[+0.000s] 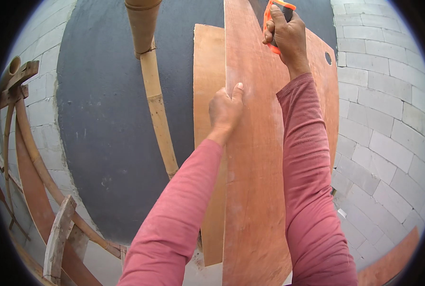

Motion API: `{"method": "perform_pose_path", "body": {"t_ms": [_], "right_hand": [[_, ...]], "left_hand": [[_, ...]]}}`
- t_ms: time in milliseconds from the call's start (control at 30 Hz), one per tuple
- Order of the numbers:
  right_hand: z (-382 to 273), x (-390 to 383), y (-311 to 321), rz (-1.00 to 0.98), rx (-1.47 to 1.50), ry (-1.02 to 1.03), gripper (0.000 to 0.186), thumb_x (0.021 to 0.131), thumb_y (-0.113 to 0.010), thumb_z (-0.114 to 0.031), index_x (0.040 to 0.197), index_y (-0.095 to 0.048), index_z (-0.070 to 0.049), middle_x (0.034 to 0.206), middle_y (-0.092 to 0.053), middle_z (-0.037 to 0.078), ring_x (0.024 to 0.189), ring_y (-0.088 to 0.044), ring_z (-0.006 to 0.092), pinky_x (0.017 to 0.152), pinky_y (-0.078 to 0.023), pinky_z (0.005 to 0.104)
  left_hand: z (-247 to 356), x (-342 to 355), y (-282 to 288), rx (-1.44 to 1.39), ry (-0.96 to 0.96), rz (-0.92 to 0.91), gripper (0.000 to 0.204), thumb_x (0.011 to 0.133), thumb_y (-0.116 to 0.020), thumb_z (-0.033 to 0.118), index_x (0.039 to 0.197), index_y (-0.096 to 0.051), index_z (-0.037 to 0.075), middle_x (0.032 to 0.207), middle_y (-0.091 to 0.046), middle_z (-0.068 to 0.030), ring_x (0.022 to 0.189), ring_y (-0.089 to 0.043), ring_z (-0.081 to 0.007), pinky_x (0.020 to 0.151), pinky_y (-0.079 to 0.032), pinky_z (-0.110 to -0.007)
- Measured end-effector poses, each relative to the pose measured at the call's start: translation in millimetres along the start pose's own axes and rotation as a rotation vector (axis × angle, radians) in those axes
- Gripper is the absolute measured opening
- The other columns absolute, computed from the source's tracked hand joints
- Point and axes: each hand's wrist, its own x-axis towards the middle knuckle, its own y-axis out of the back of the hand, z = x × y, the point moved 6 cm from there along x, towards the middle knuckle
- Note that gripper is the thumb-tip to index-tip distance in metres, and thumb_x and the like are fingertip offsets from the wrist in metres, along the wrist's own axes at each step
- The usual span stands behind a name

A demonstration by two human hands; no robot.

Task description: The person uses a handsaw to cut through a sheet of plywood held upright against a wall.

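A tall reddish-brown plywood board stands in front of me. My left hand is closed on its left edge, with the thumb on the front face and the other fingers mostly hidden. Higher up and to the right, my right hand is wrapped round the orange and black handle of a handsaw. Part of a dark blade shows at the upper edge, beside the board; most of it is out of the picture. A paler plywood sheet stands behind the left edge, and another reddish plywood sheet with a hole lies behind my right arm.
A bamboo pole crosses the dark grey panel to the left. Bamboo and timber pieces lean at the far left. Grey block walls rise on both sides. A reddish board lies at the lower right.
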Motion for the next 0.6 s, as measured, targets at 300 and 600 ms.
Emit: {"method": "perform_pose_path", "body": {"t_ms": [300, 600], "right_hand": [[-4.5, -82.1, 8.9, 0.110, -0.268, 0.032, 0.021, 0.107, -0.064, -0.018, 0.096, -0.059, -0.001, 0.063, -0.056, 0.001, 0.045, -0.051, 0.0093, 0.044, -0.046, 0.0308], [-39.9, -78.8, 48.8, 0.251, -0.153, -0.068, 0.018, 0.108, -0.060, -0.016, 0.100, -0.060, 0.000, 0.062, -0.050, -0.002, 0.043, -0.045, 0.0077, 0.042, -0.043, 0.0291]], "left_hand": [[2.0, 0.9, 7.0, 0.001, -0.014, 0.013, 0.055, 0.104, -0.064, 0.048, 0.097, -0.077, -0.005, 0.095, -0.077, -0.0299, 0.092, -0.076, -0.0444, 0.085, -0.057, -0.051], [1.1, 4.6, 5.6, 0.076, -0.013, 0.000, 0.061, 0.106, -0.061, 0.050, 0.105, -0.075, -0.009, 0.089, -0.076, -0.0202, 0.081, -0.073, -0.0284, 0.078, -0.056, -0.042]]}}
